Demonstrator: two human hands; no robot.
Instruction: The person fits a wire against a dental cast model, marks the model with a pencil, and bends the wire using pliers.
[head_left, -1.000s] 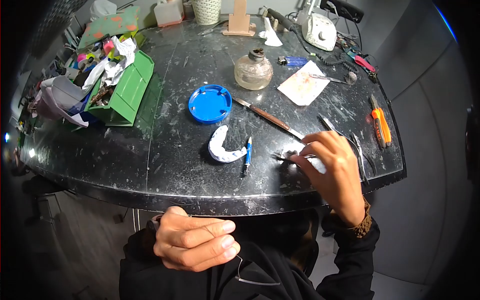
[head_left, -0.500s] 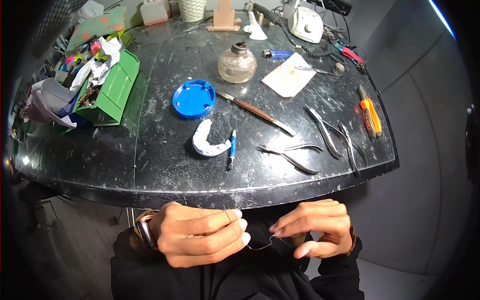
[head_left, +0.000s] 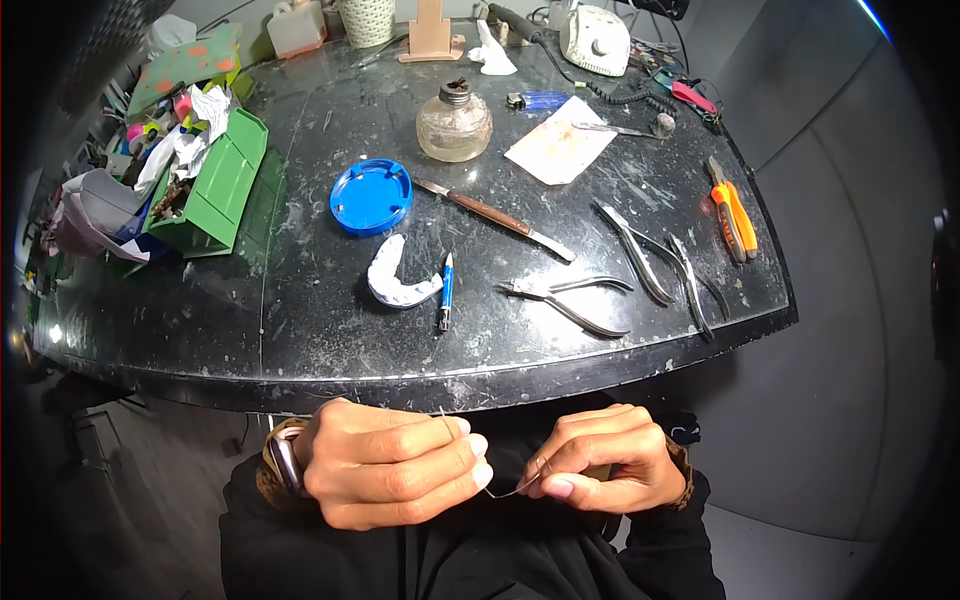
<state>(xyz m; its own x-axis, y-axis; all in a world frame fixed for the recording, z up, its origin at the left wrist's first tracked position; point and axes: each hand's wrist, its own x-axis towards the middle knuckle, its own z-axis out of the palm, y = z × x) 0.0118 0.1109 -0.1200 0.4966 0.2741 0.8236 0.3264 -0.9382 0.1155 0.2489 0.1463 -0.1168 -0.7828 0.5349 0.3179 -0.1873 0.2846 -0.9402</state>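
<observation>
A thin bent metal wire (head_left: 512,493) spans the gap between my hands, in front of the bench's near edge. My left hand (head_left: 395,470) is closed on one part of it, and a short end pokes up above the fingers. My right hand (head_left: 608,458) pinches the other part between thumb and fingertips. Beyond the hands, on the bench, lie a white horseshoe-shaped dental cast (head_left: 398,277), a blue pen-like marker (head_left: 446,292) touching or close to it, and silver pliers (head_left: 565,297) with spread handles. The wire's portions inside my fingers are hidden.
Two more metal pliers (head_left: 640,255) and orange-handled cutters (head_left: 737,220) lie right. A wooden-handled knife (head_left: 490,215), blue round lid (head_left: 371,196), and glass burner (head_left: 454,125) are farther back. A cluttered green bin (head_left: 232,185) stands left; a white machine (head_left: 596,40) stands at the back.
My right thumb and fingers have closed onto the wire, where they were apart before. The right hand sits slightly further left. The bench view has shifted a little left.
</observation>
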